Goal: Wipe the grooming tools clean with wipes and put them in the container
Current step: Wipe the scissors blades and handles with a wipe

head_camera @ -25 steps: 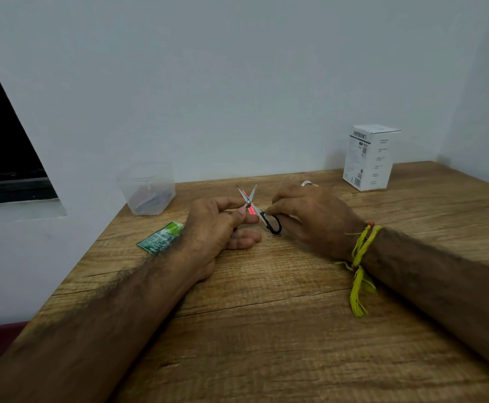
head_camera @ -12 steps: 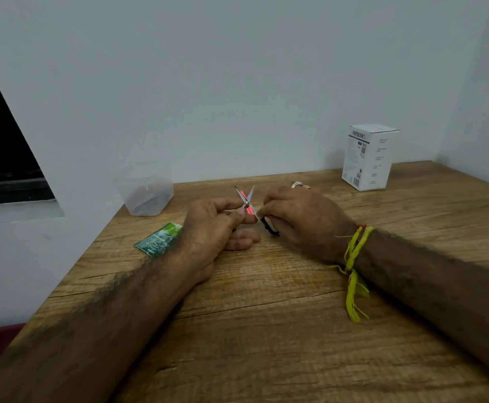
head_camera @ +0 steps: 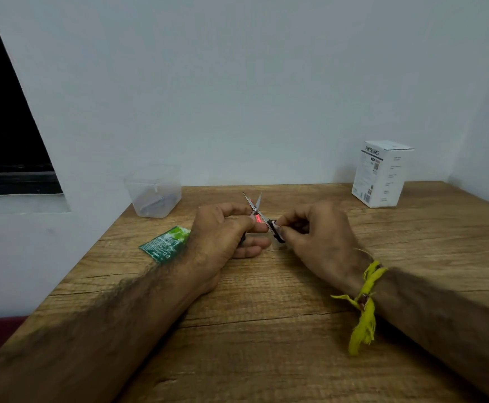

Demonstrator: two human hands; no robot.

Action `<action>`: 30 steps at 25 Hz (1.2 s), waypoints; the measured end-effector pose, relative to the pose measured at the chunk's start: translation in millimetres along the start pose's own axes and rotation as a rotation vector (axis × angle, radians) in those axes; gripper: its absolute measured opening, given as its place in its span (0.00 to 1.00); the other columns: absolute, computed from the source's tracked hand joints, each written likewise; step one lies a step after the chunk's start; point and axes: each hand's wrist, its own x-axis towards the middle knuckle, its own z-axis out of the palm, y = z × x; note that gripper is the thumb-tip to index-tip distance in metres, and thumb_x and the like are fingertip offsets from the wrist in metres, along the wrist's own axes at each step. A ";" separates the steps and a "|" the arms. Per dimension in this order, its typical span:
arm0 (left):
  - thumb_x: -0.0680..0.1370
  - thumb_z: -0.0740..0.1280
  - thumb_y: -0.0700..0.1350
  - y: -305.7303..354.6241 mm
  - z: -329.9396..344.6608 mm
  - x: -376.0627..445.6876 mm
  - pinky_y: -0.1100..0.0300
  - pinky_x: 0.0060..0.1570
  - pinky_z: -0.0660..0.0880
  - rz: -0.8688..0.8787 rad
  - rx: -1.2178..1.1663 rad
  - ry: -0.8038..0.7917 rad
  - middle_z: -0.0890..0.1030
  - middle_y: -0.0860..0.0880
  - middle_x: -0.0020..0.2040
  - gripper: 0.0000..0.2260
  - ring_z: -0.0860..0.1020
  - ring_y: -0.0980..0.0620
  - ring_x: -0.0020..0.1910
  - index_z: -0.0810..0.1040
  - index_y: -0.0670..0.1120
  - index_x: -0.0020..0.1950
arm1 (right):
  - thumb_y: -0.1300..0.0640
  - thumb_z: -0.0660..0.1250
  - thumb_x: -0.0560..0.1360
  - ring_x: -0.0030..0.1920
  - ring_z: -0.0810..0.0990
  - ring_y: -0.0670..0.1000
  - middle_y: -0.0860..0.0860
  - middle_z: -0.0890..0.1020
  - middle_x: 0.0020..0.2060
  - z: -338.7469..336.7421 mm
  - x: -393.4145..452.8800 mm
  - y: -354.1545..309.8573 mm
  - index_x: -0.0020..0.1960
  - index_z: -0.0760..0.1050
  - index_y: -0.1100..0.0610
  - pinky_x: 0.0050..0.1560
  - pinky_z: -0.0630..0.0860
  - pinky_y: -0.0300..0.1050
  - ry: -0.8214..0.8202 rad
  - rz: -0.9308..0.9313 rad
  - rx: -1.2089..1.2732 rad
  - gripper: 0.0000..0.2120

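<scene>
A small pair of scissors (head_camera: pixel 254 205) with silver blades spread apart and black handles stands tilted between my hands, just above the wooden table (head_camera: pixel 266 330). My left hand (head_camera: pixel 220 237) pinches one handle side, where a red mark shows. My right hand (head_camera: pixel 316 231) pinches the other black handle, with what looks like a bit of white wipe at its fingertips. A clear plastic container (head_camera: pixel 153 196) with dark tools inside stands at the table's back left corner. A green wipe sachet (head_camera: pixel 166 243) lies flat beside my left wrist.
A white printed carton (head_camera: pixel 381 173) stands at the back right by the wall. The wall runs along the table's far edge and right side. The table's left edge drops off near the sachet. A yellow thread band is tied on my right wrist.
My right hand has shifted slightly along the black handle and back to the right. The scissors stay upright with blades spread. The left hand holds still.
</scene>
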 end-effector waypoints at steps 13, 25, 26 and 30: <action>0.80 0.67 0.34 -6.5 0.9 4.1 0.56 0.38 0.84 0.042 0.058 -0.006 0.87 0.43 0.43 0.10 0.87 0.43 0.40 0.78 0.39 0.61 | 0.60 0.70 0.76 0.38 0.78 0.42 0.45 0.83 0.38 -11.1 1.1 -2.5 0.43 0.83 0.53 0.35 0.68 0.29 -0.207 0.024 -0.188 0.06; 0.79 0.68 0.34 -4.3 -1.2 6.9 0.59 0.35 0.83 0.031 0.057 0.007 0.87 0.43 0.44 0.11 0.87 0.43 0.40 0.79 0.39 0.61 | 0.57 0.71 0.76 0.35 0.78 0.42 0.46 0.82 0.33 -11.1 5.5 -2.9 0.41 0.85 0.55 0.37 0.71 0.37 -0.223 0.055 -0.080 0.07; 0.79 0.68 0.34 -4.2 -0.7 6.8 0.59 0.35 0.83 0.031 0.062 0.011 0.87 0.43 0.44 0.11 0.87 0.43 0.40 0.79 0.39 0.61 | 0.58 0.71 0.76 0.35 0.77 0.42 0.45 0.82 0.33 -11.8 5.3 -2.6 0.41 0.85 0.55 0.36 0.71 0.37 -0.239 0.035 -0.099 0.07; 0.79 0.68 0.34 -3.2 -3.0 5.0 0.58 0.37 0.84 0.036 0.097 -0.011 0.87 0.43 0.45 0.11 0.87 0.42 0.41 0.79 0.40 0.61 | 0.58 0.70 0.76 0.36 0.77 0.41 0.44 0.83 0.37 -21.6 6.1 -2.8 0.45 0.85 0.52 0.36 0.67 0.31 -0.332 -0.133 -0.232 0.05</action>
